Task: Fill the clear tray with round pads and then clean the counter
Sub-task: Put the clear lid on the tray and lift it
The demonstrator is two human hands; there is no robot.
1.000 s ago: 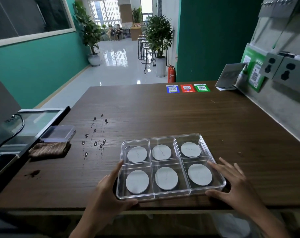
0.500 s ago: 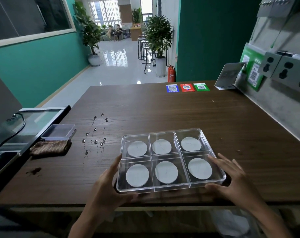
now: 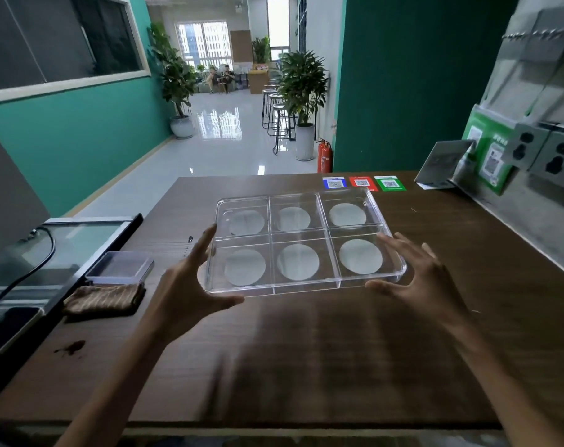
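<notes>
— So how are your hands set on it?
— Your left hand [image 3: 190,291] and right hand [image 3: 425,279] clasp the short ends of the clear tray [image 3: 306,285], thumbs under the near edge, fingers spread along the sides, forearms reaching forward. It's raised above the counter [image 3: 306,366].
— And the handling?
— Likely stiff, light, slick plastic; the round pads [image 3: 298,262], one per compartment, look loose, so keep it level.
</notes>
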